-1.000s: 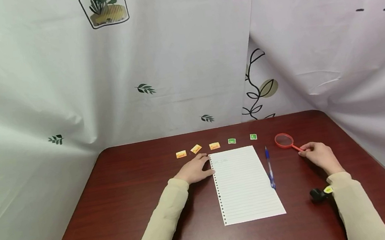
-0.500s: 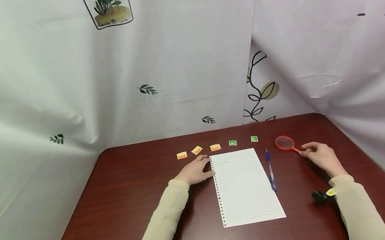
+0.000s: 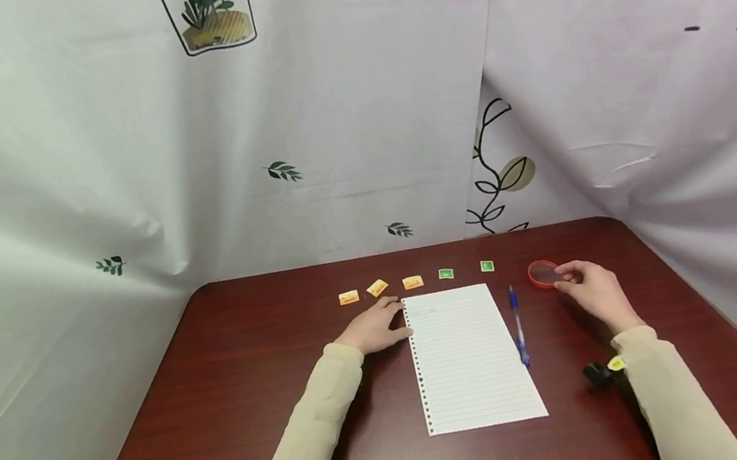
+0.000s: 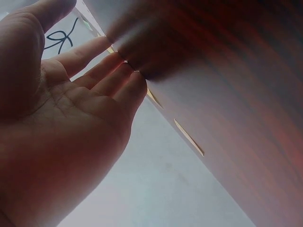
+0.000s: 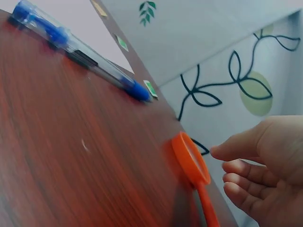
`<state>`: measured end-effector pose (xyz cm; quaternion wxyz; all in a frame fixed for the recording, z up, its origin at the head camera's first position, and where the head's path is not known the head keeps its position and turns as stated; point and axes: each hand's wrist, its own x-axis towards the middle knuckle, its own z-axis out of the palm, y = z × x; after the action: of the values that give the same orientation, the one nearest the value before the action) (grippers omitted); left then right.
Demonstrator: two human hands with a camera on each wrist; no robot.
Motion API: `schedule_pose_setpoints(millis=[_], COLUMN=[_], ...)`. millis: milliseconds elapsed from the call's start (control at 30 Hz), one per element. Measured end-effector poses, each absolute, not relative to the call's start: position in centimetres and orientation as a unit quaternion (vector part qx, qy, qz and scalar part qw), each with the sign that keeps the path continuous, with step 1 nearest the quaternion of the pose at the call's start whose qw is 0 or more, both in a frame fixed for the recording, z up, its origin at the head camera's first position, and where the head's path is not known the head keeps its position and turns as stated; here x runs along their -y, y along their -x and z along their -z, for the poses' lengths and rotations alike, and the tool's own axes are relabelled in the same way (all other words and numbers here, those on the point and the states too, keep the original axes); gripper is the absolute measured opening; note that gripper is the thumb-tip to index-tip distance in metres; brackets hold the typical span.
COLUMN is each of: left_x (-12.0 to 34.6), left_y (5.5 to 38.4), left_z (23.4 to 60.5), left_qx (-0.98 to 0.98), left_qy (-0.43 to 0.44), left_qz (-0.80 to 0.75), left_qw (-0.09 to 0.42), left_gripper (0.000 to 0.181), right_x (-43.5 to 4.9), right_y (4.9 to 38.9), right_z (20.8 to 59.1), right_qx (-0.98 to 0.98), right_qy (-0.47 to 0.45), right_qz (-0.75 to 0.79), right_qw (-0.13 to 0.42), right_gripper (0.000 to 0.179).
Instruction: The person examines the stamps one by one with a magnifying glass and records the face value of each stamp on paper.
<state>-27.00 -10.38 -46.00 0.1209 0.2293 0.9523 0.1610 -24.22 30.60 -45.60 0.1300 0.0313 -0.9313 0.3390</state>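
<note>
In the head view a red magnifying glass (image 3: 540, 275) lies on the table at the right. My right hand (image 3: 596, 294) is over its handle, fingertips by the lens rim. The right wrist view shows the orange-red rim and handle of that magnifying glass (image 5: 183, 158) with the thumb and loosely bent fingers beside it, not wrapped round it. At the left edge of a lined sheet of paper (image 3: 472, 358), my left hand (image 3: 373, 327) rests with fingers extended, thumb touching the margin. A blue pen (image 3: 518, 327) lies along the sheet's right side.
Several small stamp-like pieces form a row behind the paper: orange ones such as this orange piece (image 3: 413, 282), and two green ones, including this green piece (image 3: 487, 266). The dark red table (image 3: 238, 411) ends at a patterned white curtain (image 3: 334, 107).
My right hand has let go of the magnifying glass's handle end and moved forward and left to the lens rim. The left hand, paper and pen stay put.
</note>
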Motion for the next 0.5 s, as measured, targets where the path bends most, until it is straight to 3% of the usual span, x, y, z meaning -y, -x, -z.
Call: schedule_pose_setpoints(millis=[500], left_x=[10.4], left_y=[27.2], left_z=[46.4], left_qx=[-0.953], left_qy=[-0.229], left_qz=[-0.157], left_qw=[0.120], left_gripper=[0.066], right_x=[-27.6], right_y=[25.7], right_z=[46.3], right_qx=[0.937], right_qy=[-0.113], right_qz=[-0.320], right_qw=[0.081], right_gripper=[0.024])
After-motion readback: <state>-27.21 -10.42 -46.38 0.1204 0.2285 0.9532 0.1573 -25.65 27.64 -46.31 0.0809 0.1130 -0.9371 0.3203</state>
